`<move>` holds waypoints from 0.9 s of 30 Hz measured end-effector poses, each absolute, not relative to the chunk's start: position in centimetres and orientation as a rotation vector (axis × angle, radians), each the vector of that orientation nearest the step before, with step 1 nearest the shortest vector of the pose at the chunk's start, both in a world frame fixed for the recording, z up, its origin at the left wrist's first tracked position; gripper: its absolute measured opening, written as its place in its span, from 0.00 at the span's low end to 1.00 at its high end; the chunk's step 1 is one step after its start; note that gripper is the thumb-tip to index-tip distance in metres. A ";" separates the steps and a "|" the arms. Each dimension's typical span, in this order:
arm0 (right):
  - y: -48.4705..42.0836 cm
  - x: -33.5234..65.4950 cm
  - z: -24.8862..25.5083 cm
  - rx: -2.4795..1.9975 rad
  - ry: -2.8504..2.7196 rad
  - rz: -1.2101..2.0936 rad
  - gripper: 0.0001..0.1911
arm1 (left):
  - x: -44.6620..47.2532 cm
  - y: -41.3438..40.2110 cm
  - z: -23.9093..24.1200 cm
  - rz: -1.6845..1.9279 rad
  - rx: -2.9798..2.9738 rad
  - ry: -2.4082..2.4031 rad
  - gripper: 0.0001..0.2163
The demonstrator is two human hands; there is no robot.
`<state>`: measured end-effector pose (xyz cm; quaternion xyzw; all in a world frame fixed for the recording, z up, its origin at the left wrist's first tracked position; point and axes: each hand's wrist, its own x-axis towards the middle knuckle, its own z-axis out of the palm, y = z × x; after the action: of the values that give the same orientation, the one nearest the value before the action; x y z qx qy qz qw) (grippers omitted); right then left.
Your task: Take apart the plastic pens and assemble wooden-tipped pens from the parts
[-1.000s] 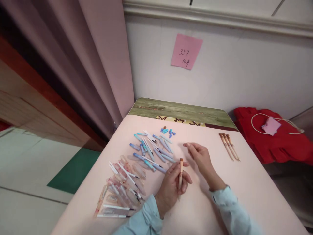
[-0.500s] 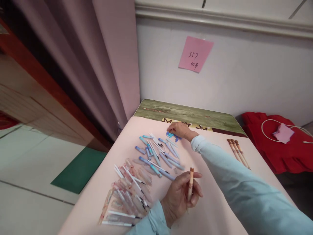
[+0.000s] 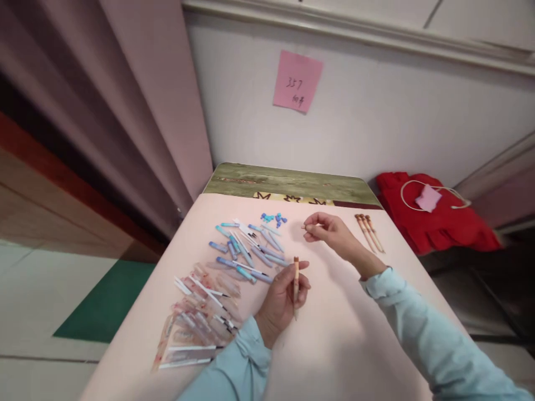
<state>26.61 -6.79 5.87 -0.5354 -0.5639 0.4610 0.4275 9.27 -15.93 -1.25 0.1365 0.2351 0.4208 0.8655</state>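
My left hand [image 3: 279, 303] is closed around a cream pen with a brown top [image 3: 296, 278], held nearly upright over the near middle of the table. Farther back, my right hand [image 3: 326, 229] pinches a tiny brown piece [image 3: 304, 227] between thumb and fingertips; its exact shape is too small to tell. Left of that hand lie small blue pen ornaments [image 3: 279, 219]. Blue and lilac pen parts [image 3: 246, 250] with white refills are strewn left of my left hand. Several finished-looking cream and brown pens [image 3: 370, 231] lie side by side at the right.
Clear pinkish pen parts and white refills [image 3: 196, 306] cover the table's [image 3: 334, 334] near left. A red cloth [image 3: 430, 223] with a white cable and pink paper is at the right. A pink note [image 3: 298, 82] hangs on the wall, and a curtain [image 3: 154, 83] borders the left.
My right hand has come away from the blue ornaments, toward me and to the right, now pinching a small brown piece. My left hand still holds the pen. The camera view has shifted.
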 end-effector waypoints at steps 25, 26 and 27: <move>-18.6 25.6 1.5 -1.102 -0.801 1.028 0.13 | 10.1 -17.4 0.3 0.642 0.729 0.556 0.23; -18.6 25.6 1.5 -1.100 -0.806 1.022 0.13 | 10.1 -17.4 0.3 0.639 0.729 0.561 0.23; -18.5 25.7 1.5 -1.099 -0.814 1.019 0.12 | 10.1 -17.4 0.4 0.636 0.728 0.565 0.23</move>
<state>25.70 -18.51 1.54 -0.4854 -0.3594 0.4499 0.6579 10.14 -17.37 0.38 0.3451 0.2682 0.3017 0.8473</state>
